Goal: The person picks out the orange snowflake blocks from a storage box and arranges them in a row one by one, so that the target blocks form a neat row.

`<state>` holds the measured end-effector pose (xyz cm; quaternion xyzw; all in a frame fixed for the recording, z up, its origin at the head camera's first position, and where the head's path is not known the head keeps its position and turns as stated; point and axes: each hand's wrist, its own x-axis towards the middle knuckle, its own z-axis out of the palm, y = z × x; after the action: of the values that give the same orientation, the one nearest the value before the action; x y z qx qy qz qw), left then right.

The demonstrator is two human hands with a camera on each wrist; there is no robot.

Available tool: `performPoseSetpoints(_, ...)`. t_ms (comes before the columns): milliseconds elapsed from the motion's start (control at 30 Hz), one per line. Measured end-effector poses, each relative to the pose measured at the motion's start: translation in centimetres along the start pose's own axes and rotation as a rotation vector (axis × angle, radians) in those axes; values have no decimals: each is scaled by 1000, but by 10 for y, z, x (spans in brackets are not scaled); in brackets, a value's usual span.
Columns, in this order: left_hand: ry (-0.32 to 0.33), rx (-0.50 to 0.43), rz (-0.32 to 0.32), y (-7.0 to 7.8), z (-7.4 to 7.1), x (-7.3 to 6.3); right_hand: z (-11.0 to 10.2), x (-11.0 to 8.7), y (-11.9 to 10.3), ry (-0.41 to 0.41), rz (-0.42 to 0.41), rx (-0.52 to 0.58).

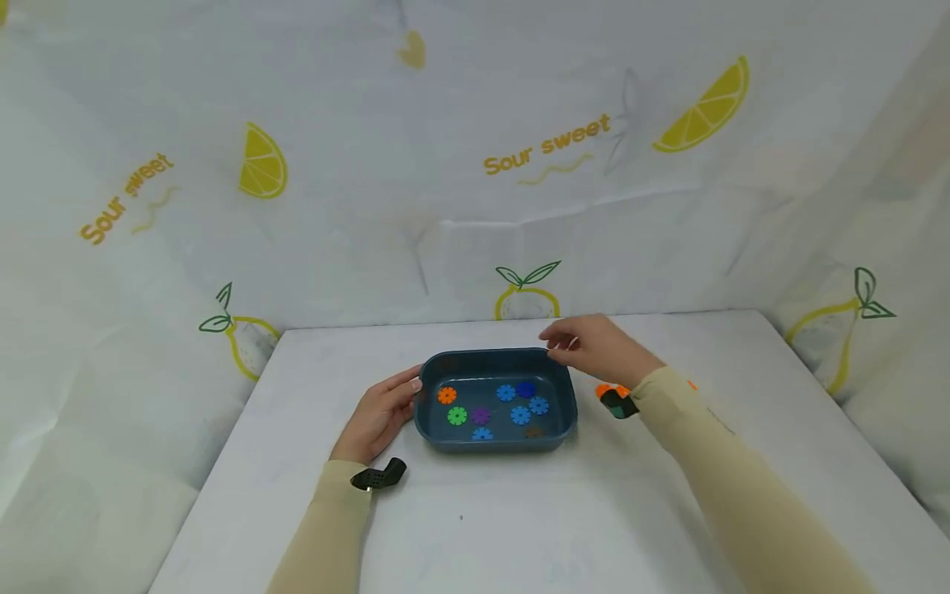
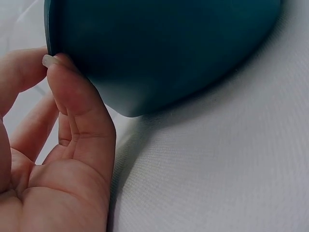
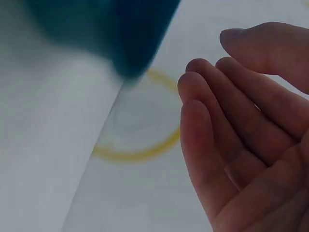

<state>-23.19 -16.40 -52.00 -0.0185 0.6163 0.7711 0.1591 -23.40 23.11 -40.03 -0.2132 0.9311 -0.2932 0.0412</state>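
Note:
A dark teal plastic tray [image 1: 493,445] stands on the white table, holding several small notched discs: an orange disc [image 1: 447,395], a green disc [image 1: 457,416], a purple disc [image 1: 481,416], a brownish disc [image 1: 533,431] and several blue ones [image 1: 521,415]. My left hand [image 1: 382,417] grips the tray's left end; in the left wrist view its thumb and a finger pinch the rim [image 2: 50,29]. Over the tray's far right corner hovers my right hand [image 1: 590,346]. Its fingers [image 3: 198,130] are loosely bent with the thumb apart, and nothing lies between them.
Orange pieces [image 1: 603,389] lie on the table to the right of the tray, partly hidden by my right wrist. A white sheet [image 1: 371,247] printed with lemons hangs behind the table [image 1: 475,536] and along both sides. Each wrist wears a dark strapped device [image 1: 379,475].

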Motion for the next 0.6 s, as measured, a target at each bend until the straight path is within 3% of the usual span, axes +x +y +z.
performPoseSetpoints(133, -3, 5, 3, 0, 1, -1, 27, 33, -38, -134, -105, -36)
performPoseSetpoints(267, -14, 6, 13, -1, 0, -1, 58, 58, -65, -231, -147, -99)
performPoseSetpoints(400, -23, 8, 25, -1, 1, 3, 82, 75, -77, -281, -153, -160)
performPoseSetpoints(600, -42, 14, 35, 1, -1, 3, 111, 93, -84, -291, -186, -233)
